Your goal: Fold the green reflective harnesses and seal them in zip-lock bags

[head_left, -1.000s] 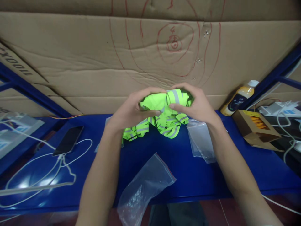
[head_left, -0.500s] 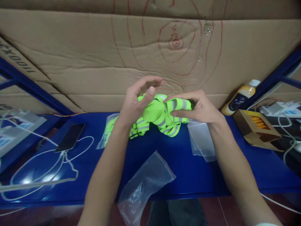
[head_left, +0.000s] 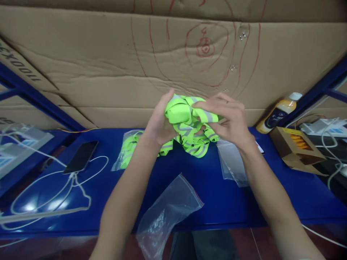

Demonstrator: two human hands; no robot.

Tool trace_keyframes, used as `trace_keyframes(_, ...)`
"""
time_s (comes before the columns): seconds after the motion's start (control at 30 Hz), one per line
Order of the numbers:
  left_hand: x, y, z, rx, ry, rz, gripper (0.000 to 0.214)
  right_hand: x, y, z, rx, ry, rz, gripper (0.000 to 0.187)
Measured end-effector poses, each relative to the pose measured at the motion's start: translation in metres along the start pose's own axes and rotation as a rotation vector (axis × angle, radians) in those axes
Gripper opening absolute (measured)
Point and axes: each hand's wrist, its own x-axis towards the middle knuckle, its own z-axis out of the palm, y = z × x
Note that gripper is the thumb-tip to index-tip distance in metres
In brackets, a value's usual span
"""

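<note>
Left hand (head_left: 159,124): cupped against the left side of the green cloth (head_left: 180,112), fingers up behind it, grasping. Right hand (head_left: 230,121): fingers curled over the top right of the same cloth, pinching a fold with a grey reflective stripe. The cloth is a crumpled bundle held up between both hands, above the back of the tabletop (head_left: 217,195). Its lower loops hang down near the surface; contact with the surface is unclear.

Around it:
- packed bag (head_left: 128,148), clear with more green cloth inside, lies just left of the left wrist.
- flat bag (head_left: 233,162), clear, lies under the right forearm, partly covered by it.
- front bag (head_left: 168,213), clear with a red seal edge, lies between the forearms and overhangs the near edge.
- phone (head_left: 81,157) far left, face down or dark, with a white cable (head_left: 54,187) looped beside it.
- bottle (head_left: 279,112) far right, orange contents, white cap, leaning against the cardboard wall (head_left: 94,72).
- small box (head_left: 295,150), brown, open, just in front of the bottle.
- red circles (head_left: 205,46) drawn on the wall above the hands.

Hidden: left thumb and both palms, blocked by the cloth. The cloth's full shape is unreadable. Contents of the small box are unclear.
</note>
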Motion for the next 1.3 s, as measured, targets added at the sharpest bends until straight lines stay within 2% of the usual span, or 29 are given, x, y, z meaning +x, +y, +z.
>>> trace_keyframes(0.1,-0.003,0.005,-0.003,-0.13,0.006,-0.069,0.049,0.0,0.002,0.008,-0.078,0.016,-0.133,0.042)
trace_keyframes(0.2,-0.007,0.008,-0.007,-0.121,0.085,-0.013,0.029,0.003,0.0,0.009,-0.064,0.003,-0.139,0.036)
trace_keyframes(0.3,-0.011,0.009,-0.009,-0.033,0.134,0.092,0.03,0.005,-0.007,0.009,0.008,-0.018,-0.027,0.034)
trace_keyframes(0.37,-0.014,0.011,-0.009,0.052,0.182,0.193,0.036,0.007,-0.012,0.011,0.125,0.014,0.067,0.032)
trace_keyframes(0.43,-0.017,0.012,-0.008,0.181,0.194,0.323,0.043,0.007,-0.014,0.018,0.253,0.142,0.163,0.029)
trace_keyframes(0.5,-0.018,0.014,-0.007,0.36,0.15,0.478,0.046,0.007,-0.014,0.027,0.354,0.304,0.297,0.03)
trace_keyframes(0.57,-0.019,0.015,-0.006,0.551,0.092,0.625,0.044,0.007,-0.013,0.034,0.486,0.357,0.475,0.044)
trace_keyframes(0.63,-0.02,0.015,-0.005,0.686,0.051,0.725,0.044,0.005,-0.011,0.036,0.692,0.273,0.664,0.055)
trace_keyframes(0.73,-0.021,0.013,-0.004,0.776,-0.023,0.781,0.044,0.002,-0.01,0.03,1.006,0.051,0.862,0.058)
trace_keyframes(0.83,-0.021,0.011,-0.004,0.828,-0.079,0.832,0.044,-0.001,-0.01,0.023,1.157,-0.095,0.893,0.063)
trace_keyframes(0.97,-0.019,0.006,-0.006,0.855,-0.069,0.932,0.046,-0.004,-0.01,0.023,1.181,-0.079,0.835,0.068)
trace_keyframes(1.03,-0.019,0.004,-0.006,0.862,-0.024,0.925,0.047,-0.004,-0.009,0.023,1.166,-0.041,0.816,0.063)
trace_keyframes(1.13,-0.021,0.001,-0.001,0.776,0.044,0.788,0.048,-0.002,-0.008,0.019,1.072,-0.011,0.788,0.06)
trace_keyframes(1.2,-0.022,0.0,0.002,0.673,0.082,0.668,0.045,0.0,-0.01,0.015,1.0,-0.046,0.784,0.063)
trace_keyframes(1.3,-0.021,0.002,0.003,0.57,0.161,0.567,0.04,0.001,-0.015,0.013,0.949,-0.129,0.81,0.068)
